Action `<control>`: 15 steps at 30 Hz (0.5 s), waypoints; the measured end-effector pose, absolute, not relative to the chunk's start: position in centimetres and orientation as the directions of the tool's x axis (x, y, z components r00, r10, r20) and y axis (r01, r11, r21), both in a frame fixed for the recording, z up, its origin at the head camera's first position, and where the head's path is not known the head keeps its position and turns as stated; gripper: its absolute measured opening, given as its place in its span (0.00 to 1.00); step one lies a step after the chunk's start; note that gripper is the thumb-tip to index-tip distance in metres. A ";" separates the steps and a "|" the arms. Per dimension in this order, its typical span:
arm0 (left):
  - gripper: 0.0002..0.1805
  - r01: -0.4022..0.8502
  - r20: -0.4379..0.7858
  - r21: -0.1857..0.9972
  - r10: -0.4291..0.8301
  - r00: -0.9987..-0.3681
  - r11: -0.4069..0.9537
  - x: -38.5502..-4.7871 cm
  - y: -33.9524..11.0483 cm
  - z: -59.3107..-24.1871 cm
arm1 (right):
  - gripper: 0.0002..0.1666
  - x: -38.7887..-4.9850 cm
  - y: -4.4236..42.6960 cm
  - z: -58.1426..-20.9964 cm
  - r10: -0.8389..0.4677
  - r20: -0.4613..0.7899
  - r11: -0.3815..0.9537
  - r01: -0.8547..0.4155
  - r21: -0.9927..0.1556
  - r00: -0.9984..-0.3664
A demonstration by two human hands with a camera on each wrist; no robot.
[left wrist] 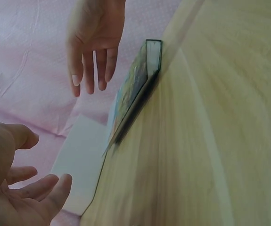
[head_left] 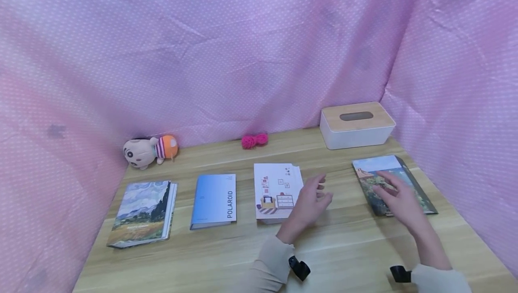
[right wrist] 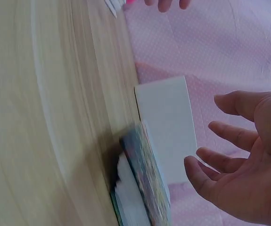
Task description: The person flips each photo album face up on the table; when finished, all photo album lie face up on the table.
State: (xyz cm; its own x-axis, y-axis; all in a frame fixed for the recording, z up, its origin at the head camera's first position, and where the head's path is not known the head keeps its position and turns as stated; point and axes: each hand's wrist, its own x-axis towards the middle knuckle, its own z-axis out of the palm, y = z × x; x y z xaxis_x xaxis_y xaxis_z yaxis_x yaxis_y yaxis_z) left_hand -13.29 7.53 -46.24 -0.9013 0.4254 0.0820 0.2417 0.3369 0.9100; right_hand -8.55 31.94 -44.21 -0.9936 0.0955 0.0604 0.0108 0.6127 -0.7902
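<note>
My right hand [head_left: 398,200] hovers over a book with a painted garden-like cover [head_left: 374,164] at the table's right side. In the right wrist view its fingers [right wrist: 229,160] are loosely bent, holding nothing, apart from that book. My left hand [head_left: 308,203] hangs above the table by the right edge of a white book with a drawn room interior [head_left: 273,182], hiding part of its cover. The left wrist view shows the left fingers [left wrist: 53,193] spread and bare. The painted book [left wrist: 130,92] lies flat beyond them.
A blue POLAROID book [head_left: 212,198] and a landscape-painting book [head_left: 139,212] lie to the left. Along the back stand a plush toy [head_left: 147,151], a pink yarn bundle [head_left: 254,141] and a wood-topped tissue box [head_left: 358,126]. Pink dotted cloth [head_left: 243,59] hangs behind.
</note>
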 end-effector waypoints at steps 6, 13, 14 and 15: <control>0.32 0.188 0.024 0.927 0.449 -0.893 0.324 -12.9 9.2 -47.1 | 0.37 -7.7 34.2 -44.0 0.118 0.038 0.630 0.045 -0.775 -0.992; 0.33 0.134 -0.035 0.934 0.460 -0.887 0.330 -12.5 11.3 -48.0 | 0.38 -7.0 36.1 -44.5 0.153 0.042 0.648 0.068 -0.759 -0.987; 0.34 0.129 -0.043 0.935 0.466 -0.884 0.330 -12.4 11.6 -48.1 | 0.38 -6.9 36.4 -44.6 0.154 0.046 0.649 0.065 -0.758 -0.987; 0.34 0.125 -0.050 0.935 0.470 -0.881 0.333 -12.3 11.8 -48.1 | 0.38 -6.8 36.6 -44.7 0.155 0.049 0.651 0.065 -0.757 -0.987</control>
